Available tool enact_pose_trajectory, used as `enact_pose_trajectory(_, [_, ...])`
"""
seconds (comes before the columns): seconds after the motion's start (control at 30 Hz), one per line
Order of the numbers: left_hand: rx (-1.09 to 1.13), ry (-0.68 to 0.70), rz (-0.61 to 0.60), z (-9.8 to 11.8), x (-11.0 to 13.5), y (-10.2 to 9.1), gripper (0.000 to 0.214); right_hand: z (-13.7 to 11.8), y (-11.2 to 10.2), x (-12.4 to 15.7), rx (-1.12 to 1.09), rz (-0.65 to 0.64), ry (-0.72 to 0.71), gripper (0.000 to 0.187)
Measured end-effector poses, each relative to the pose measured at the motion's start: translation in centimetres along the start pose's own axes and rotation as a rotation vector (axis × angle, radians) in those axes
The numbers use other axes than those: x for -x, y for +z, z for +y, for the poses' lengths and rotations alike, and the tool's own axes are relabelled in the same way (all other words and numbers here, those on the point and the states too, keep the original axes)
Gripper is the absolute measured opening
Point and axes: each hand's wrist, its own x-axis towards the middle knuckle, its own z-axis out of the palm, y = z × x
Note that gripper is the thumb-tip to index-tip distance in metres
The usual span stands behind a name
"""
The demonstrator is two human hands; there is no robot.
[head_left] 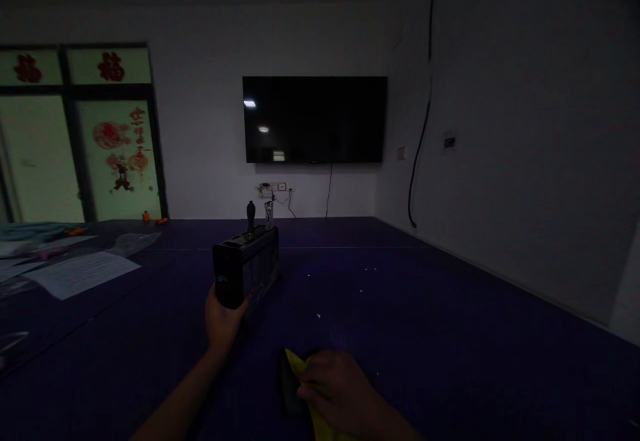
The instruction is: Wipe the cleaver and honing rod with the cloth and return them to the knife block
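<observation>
A black, box-shaped device (227, 274) with glossy sides stands on the dark blue surface (400, 321). On its top are an upright black knob-like piece (251, 218) and a shiny clear or silvery piece (269, 216). My left hand (224, 318) grips the lower near end of the device, thumb on one side and fingers on the other. Lower down, my right hand (340, 388) pinches a yellow cloth (323, 428) between thumb and fingers. Just left of the cloth is a dark rounded thing (289, 388), too dim to name.
Papers (85, 273) and clear plastic (133, 242) lie on the left, with small orange items (146, 216) farther back. Small white scraps (319, 316) dot the surface. A television (315, 120) hangs on the back wall; a black cable (420, 148) runs down the right wall.
</observation>
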Motion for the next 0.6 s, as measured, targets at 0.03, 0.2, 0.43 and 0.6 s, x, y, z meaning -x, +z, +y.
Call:
enact_pose_trajectory(0.03, [0.009,0.01,-0.004,0.3,0.4,0.2,0.064,-0.1,0.0,0.0,-0.004,-0.005,-0.008,0.027])
enact_pose_trajectory(0.2, [0.061,0.058,-0.041,1.7,2.2,1.5,0.067,-0.8,0.0,-0.2,-0.101,0.01,-0.025,0.029])
enact_pose_trajectory(0.43, [0.091,0.047,-0.062,3.8,5.2,3.1,0.075,-2.1,0.2,-0.5,-0.39,0.042,0.032,0.025])
enact_pose_trajectory(0.6, [0.133,0.03,-0.097,4.7,6.6,3.7,0.075,-1.3,0.0,-1.1,-0.412,0.27,0.246,0.029])
